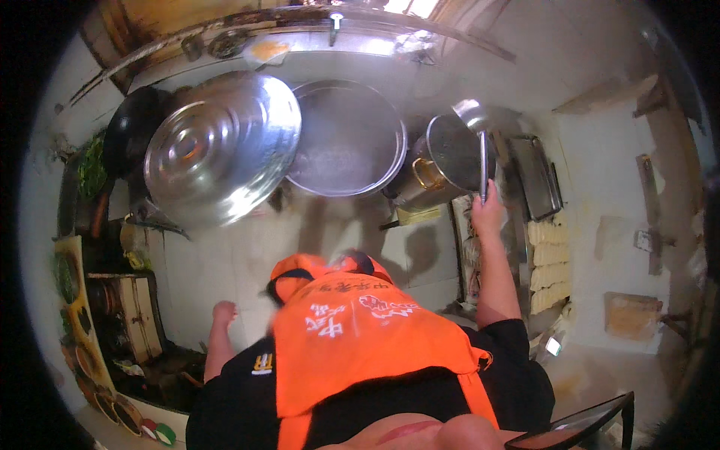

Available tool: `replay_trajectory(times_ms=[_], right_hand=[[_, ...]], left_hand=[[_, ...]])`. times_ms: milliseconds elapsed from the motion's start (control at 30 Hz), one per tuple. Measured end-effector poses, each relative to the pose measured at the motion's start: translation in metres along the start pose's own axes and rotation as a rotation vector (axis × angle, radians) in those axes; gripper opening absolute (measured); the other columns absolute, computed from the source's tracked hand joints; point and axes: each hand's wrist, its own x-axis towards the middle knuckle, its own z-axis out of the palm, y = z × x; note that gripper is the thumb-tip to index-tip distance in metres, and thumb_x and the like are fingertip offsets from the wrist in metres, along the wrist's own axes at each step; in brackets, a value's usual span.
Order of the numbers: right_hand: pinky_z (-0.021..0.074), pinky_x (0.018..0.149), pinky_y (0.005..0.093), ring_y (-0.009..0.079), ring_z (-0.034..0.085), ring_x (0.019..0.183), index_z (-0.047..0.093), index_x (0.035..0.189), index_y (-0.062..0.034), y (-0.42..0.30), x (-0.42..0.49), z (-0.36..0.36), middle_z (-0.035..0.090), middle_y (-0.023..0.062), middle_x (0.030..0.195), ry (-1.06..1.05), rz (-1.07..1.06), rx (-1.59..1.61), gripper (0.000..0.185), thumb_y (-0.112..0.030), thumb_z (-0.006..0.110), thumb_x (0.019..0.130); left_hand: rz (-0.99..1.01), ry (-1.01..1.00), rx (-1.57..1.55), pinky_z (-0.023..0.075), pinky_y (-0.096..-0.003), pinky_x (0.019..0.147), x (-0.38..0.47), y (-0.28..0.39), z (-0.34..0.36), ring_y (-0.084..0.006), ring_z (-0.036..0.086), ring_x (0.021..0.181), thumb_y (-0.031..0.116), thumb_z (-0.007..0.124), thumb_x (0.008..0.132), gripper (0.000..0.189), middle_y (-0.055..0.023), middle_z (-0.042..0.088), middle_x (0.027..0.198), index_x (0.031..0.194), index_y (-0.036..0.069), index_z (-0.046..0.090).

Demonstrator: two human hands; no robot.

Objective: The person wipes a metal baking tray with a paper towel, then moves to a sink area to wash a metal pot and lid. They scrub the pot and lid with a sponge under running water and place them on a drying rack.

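Observation:
My right hand (487, 212) grips the handle of a metal ladle (471, 115), its bowl raised over the far side of a tall metal pot (430, 179) with a gold-coloured side handle. Left of that pot is a wide round vessel (343, 140) with a bright metal rim and a hazy greyish inside. A large shiny metal lid (225, 152) stands tilted against or over its left side. My left hand (225, 312) hangs low at my left, away from the pots, with fingers curled; whether anything is in it is not plain. An orange apron (365, 337) covers my front.
A black wok (135, 132) stands behind the lid, with green leaves (91, 169) farther left. Right of the pot are a dark rectangular tray (534, 177) and stacked pale yellowish blocks (550, 267). Several round containers line a counter (84, 320) at lower left, beside an open cabinet (138, 318).

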Motion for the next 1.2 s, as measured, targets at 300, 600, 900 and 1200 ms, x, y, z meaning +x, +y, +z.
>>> replay_trajectory(times_ms=[300, 600, 900, 1200], right_hand=[[0.051, 0.095, 0.0498, 0.0463, 0.065, 0.109, 0.06, 0.138, -0.0091, 0.157, 0.041, 0.005, 0.069, 0.0265, 0.116, -0.258, 0.099, 0.215, 0.049, -0.013, 0.056, 0.09], [0.0456, 0.048, 0.0286, 0.0146, 0.052, 0.054, 0.054, 0.097, -0.0042, 0.185, 0.09, 0.055, 0.057, 0.0068, 0.077, -0.795, 0.888, 1.226, 0.008, -0.012, 0.055, 0.098], [0.0395, 0.042, 0.022, 0.0069, 0.044, 0.052, 0.045, 0.095, -0.0026, 0.192, 0.052, 0.043, 0.048, 0.0004, 0.074, -1.008, 1.295, 2.376, 0.02, -0.018, 0.049, 0.107], [0.0384, 0.043, 0.0234, 0.0067, 0.044, 0.05, 0.046, 0.094, -0.0048, 0.106, 0.023, -0.025, 0.044, -0.0019, 0.067, -0.944, 1.138, 2.439, 0.025, -0.024, 0.043, 0.11]], left_hand=[[-0.176, 0.168, -0.382, 0.054, -0.0375, 0.061, -0.079, 0.125, 0.038, -0.022, 0.071, 0.071, 0.023, 0.061, 0.095, 0.025, -0.0122, 0.072, 0.083, 0.092, -0.001, 0.068], [-0.195, 0.385, -0.301, 0.0496, -0.0326, 0.058, -0.154, 0.206, 0.041, -0.0161, 0.068, 0.074, 0.027, 0.067, 0.097, 0.023, -0.004, 0.067, 0.083, 0.103, 0.005, 0.07], [-0.228, 0.168, -0.2, 0.0496, -0.0369, 0.057, -0.171, 0.164, 0.024, -0.0193, 0.061, 0.063, 0.017, 0.064, 0.092, 0.016, -0.0079, 0.062, 0.074, 0.087, 0.002, 0.065], [-0.13, 0.189, -0.325, 0.0546, -0.0355, 0.065, -0.051, 0.166, -0.034, -0.0186, 0.068, 0.077, 0.026, 0.063, 0.096, 0.025, -0.0073, 0.07, 0.087, 0.099, 0.002, 0.07]])
